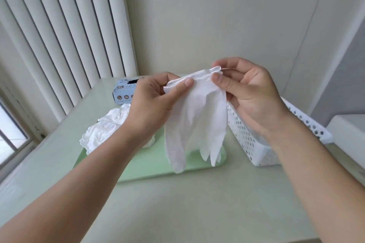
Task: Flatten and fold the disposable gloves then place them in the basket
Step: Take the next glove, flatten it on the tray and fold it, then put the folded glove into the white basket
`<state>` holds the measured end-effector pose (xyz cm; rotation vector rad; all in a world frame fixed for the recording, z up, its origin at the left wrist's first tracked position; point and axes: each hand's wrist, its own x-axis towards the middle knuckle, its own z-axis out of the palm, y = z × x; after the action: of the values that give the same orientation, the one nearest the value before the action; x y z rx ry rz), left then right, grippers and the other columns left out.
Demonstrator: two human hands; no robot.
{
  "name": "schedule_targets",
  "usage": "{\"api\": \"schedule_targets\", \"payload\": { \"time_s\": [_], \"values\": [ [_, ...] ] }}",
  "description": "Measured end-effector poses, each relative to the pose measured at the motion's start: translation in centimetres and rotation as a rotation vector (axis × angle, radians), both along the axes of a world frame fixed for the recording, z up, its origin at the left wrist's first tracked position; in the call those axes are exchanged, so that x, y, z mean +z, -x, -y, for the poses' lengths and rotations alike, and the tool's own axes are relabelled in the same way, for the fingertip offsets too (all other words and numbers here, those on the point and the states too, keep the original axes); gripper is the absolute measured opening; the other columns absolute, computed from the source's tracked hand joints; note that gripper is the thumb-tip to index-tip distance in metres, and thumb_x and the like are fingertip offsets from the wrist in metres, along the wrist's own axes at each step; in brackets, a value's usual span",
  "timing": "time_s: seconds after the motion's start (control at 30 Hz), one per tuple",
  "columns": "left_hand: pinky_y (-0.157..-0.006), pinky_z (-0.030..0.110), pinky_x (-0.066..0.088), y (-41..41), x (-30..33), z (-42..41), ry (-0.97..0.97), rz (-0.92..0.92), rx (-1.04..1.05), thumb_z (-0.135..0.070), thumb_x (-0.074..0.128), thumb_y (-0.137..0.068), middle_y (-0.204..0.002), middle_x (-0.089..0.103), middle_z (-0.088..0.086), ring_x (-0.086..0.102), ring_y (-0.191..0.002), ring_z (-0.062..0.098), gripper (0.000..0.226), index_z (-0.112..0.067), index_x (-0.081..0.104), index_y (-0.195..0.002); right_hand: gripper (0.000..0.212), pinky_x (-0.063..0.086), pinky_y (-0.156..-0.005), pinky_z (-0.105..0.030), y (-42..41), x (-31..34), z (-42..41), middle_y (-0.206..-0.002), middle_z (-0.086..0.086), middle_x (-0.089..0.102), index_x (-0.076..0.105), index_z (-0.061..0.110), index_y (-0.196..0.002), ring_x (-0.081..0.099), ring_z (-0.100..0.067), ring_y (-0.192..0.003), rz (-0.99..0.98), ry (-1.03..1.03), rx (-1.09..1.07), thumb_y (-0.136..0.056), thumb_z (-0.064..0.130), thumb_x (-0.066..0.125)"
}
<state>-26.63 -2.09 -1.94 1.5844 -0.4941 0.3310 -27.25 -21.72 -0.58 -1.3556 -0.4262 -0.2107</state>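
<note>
A white disposable glove point(195, 124) hangs in the air above the green tray point(150, 165), cuff up and fingers down. My left hand point(156, 100) pinches the left end of its cuff between thumb and fingers. My right hand point(246, 92) pinches the right end of the cuff. A crumpled pile of white gloves point(106, 130) lies on the left part of the tray, partly behind my left forearm. The white perforated basket point(248, 144) stands to the right of the tray, partly hidden by my right hand and wrist.
A blue glove box point(123, 92) marked XL lies at the back of the table point(197, 203) near the wall. Vertical blinds point(59, 35) and a window are on the left. A white object point(347, 134) sits at the far right edge.
</note>
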Motion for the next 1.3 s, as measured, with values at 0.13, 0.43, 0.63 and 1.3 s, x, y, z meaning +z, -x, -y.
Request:
{"api": "schedule_targets", "payload": {
  "time_s": [0.13, 0.43, 0.63, 1.3],
  "values": [
    [-0.068, 0.040, 0.046, 0.4, 4.9, 3.1, -0.003, -0.045, -0.122, -0.042, 0.078, -0.083, -0.080, 0.067, 0.017, 0.059, -0.071, 0.024, 0.037, -0.006, 0.071, -0.079, 0.068, 0.053, -0.099, -0.034, 1.1, 4.3, 2.5, -0.113, -0.008, 0.075, 0.061, 0.009, -0.129, 0.071, -0.021, -0.107, -0.074, 0.243, 0.081, -0.066, 0.020, 0.086],
    [-0.073, 0.030, 0.061, 2.5, 8.3, 7.8, -0.202, -0.087, -0.408, -0.022, 0.081, -0.069, -0.095, 0.078, 0.011, 0.076, -0.088, 0.022, 0.040, 0.001, 0.072, -0.100, 0.046, 0.062, -0.084, -0.033, 5.7, 7.1, 9.3, -0.110, -0.018, 0.075, 0.069, -0.002, -0.117, 0.074, -0.024, -0.095, -0.219, 0.109, -0.008, -0.074, 0.010, 0.072],
    [-0.077, 0.034, 0.062, 2.9, 9.3, 10.7, -0.185, -0.087, -0.457, -0.026, 0.076, -0.078, -0.109, 0.075, 0.019, 0.075, -0.095, 0.028, 0.050, 0.007, 0.069, -0.115, 0.046, 0.062, -0.082, -0.032, 7.8, 10.0, 13.6, -0.109, -0.014, 0.076, 0.072, 0.002, -0.115, 0.074, -0.022, -0.096, -0.143, 0.262, -0.131, -0.072, 0.018, 0.075],
    [-0.085, 0.030, 0.059, -15.1, 8.6, 16.9, -0.106, -0.185, -0.259, -0.026, 0.068, -0.098, -0.104, 0.077, 0.013, 0.074, -0.092, 0.021, 0.018, -0.011, 0.072, -0.090, 0.026, 0.058, -0.091, -0.032, -10.5, 7.3, 19.2, -0.110, -0.010, 0.075, 0.071, 0.003, -0.115, 0.071, -0.019, -0.094, -0.091, 0.288, -0.262, -0.091, 0.013, 0.072]
  ]
}}
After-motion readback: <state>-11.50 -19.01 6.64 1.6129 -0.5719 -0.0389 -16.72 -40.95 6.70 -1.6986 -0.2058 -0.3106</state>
